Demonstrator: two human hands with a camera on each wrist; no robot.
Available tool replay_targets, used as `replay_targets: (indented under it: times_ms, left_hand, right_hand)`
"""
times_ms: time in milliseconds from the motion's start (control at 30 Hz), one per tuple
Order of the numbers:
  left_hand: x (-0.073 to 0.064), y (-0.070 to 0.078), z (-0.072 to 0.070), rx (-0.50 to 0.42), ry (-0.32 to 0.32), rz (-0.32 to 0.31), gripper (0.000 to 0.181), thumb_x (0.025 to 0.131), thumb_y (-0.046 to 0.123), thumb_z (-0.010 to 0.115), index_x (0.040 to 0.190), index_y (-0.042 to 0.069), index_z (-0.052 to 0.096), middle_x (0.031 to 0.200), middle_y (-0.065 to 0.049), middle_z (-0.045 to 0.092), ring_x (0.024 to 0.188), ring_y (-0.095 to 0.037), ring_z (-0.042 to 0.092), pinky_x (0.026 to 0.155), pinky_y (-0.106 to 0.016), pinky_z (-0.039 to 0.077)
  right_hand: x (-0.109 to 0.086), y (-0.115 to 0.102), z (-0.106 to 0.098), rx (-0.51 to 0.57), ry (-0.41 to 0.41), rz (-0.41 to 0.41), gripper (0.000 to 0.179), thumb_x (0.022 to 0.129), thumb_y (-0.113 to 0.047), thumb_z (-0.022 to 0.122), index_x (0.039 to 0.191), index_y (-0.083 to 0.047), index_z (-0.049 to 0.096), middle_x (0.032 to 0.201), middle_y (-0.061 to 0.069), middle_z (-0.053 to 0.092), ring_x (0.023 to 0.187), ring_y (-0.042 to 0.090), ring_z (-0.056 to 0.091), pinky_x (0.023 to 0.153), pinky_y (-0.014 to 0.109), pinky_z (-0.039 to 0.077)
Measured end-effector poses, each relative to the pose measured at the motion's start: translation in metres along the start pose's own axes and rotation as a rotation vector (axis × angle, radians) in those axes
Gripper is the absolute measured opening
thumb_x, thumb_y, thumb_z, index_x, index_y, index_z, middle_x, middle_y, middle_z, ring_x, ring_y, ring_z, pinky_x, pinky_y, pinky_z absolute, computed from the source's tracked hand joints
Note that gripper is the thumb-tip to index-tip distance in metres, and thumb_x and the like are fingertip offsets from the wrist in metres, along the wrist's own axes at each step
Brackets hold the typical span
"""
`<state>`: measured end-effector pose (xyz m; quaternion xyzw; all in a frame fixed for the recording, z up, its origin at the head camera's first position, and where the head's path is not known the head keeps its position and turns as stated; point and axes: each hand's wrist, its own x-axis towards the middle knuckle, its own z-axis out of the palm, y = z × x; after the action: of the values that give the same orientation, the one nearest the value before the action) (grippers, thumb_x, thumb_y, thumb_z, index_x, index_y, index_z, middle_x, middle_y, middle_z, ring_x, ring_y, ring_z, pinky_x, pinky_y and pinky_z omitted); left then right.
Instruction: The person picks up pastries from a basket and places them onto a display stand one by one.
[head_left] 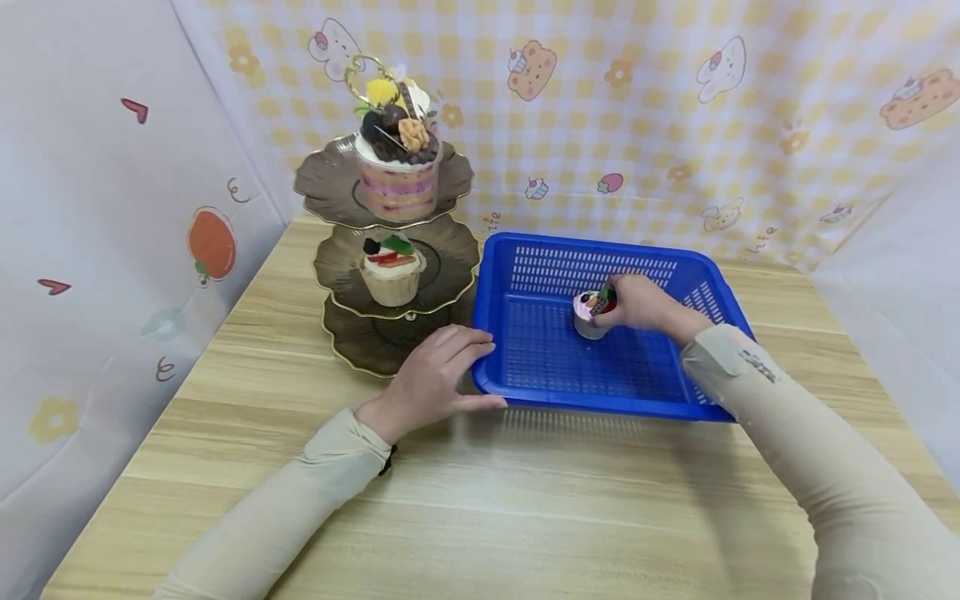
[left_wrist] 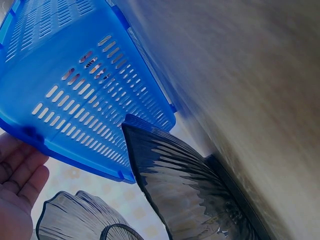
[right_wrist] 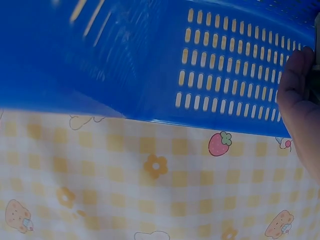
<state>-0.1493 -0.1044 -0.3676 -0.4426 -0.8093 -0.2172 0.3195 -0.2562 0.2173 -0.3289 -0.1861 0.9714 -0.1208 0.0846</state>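
Inside the blue plastic basket [head_left: 607, 402], my right hand [head_left: 647, 307] grips a small cupcake [head_left: 588, 328] with pink cream and fruit on top. Its cup touches or nearly touches the basket floor; I cannot tell which. In the right wrist view the right hand [right_wrist: 303, 112] shows at the right edge, and the cupcake is mostly out of sight. My left hand [head_left: 435, 375] rests at the basket's front left corner, fingers fairly straight against the rim and thumb along the front side. The left wrist view has the left fingers [left_wrist: 25, 167] touching the rim.
Left of the basket stands a tiered stand [head_left: 318, 179] of brown scalloped plates. A large layered dessert cup [head_left: 397, 187] sits on its top plate, a cream cupcake [head_left: 393, 287] on the middle one. Behind hangs a yellow checked curtain [head_left: 600, 108]; everything stands on a wooden table [head_left: 525, 517].
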Motion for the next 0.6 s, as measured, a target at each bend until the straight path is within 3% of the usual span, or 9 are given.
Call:
replay_targets:
  times_ms: [300, 600]
  left_hand:
    - [0.001, 0.002, -0.001, 0.005, -0.003, -0.002, 0.067, 0.058, 0.049, 0.086, 0.101, -0.001, 0.07, 0.106, -0.011, 0.069, 0.101, -0.023, 0.063, 0.095, -0.034, 0.05]
    - [0.001, 0.002, -0.002, 0.012, -0.003, -0.003, 0.067, 0.058, 0.048, 0.087, 0.101, -0.001, 0.07, 0.106, -0.011, 0.069, 0.101, -0.022, 0.063, 0.095, -0.034, 0.05]
  right_hand:
    - [-0.002, -0.003, -0.003, 0.013, 0.014, 0.033, 0.036, 0.076, -0.031, 0.076, 0.085, 0.0, 0.06, 0.072, 0.01, 0.062, 0.062, 0.019, 0.053, 0.055, 0.029, 0.042]
    - [0.0, -0.017, -0.007, 0.048, 0.046, 0.006, 0.036, 0.076, -0.032, 0.076, 0.082, -0.002, 0.057, 0.07, 0.007, 0.058, 0.059, 0.016, 0.048, 0.052, 0.026, 0.038]
